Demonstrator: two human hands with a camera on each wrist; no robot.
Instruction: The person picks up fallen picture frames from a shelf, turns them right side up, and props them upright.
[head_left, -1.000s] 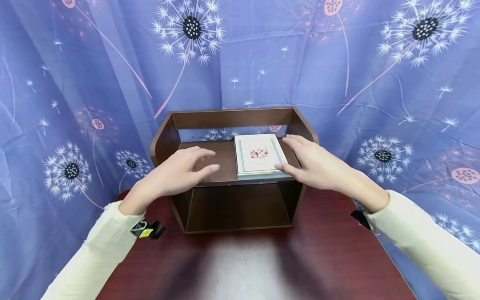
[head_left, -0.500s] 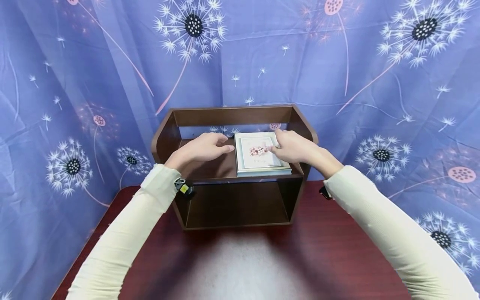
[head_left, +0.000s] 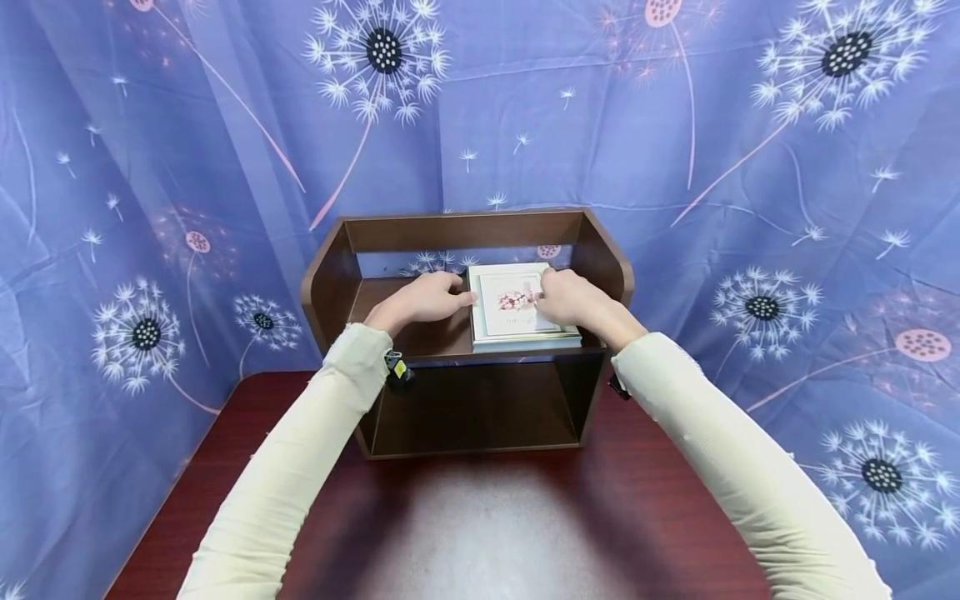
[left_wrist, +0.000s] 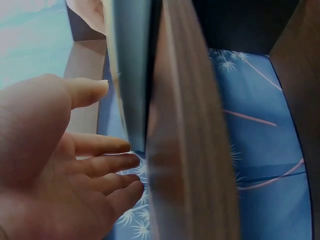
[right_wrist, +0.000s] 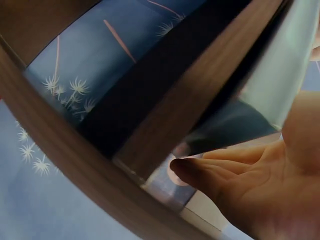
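A flat white and pale blue item (head_left: pixel 510 321), shaped like a thick book or box with a flower picture on top, lies on the upper board of a brown shelf unit (head_left: pixel 465 219). My left hand (head_left: pixel 427 297) is at its left edge, thumb tip overlapping that edge in the head view. In the left wrist view, the left fingers (left_wrist: pixel 107 165) stretch out straight beside the pale blue side. At the right edge is my right hand (head_left: pixel 573 298), its thumb over the cover. The right wrist view shows the right fingers (right_wrist: pixel 220 170) extended along the item's lower corner.
The shelf's side panels (head_left: pixel 606 254) rise beyond both hands, and a lower compartment (head_left: pixel 472 408) lies below the board. It stands on a dark red table (head_left: pixel 645 467) with a bright reflection in front. A blue dandelion-print curtain (head_left: pixel 510 100) hangs behind.
Both hands have moved inward toward the flat item, the left one rightward to its left edge, the right one leftward over its right edge. The item has stayed at its place on the board.
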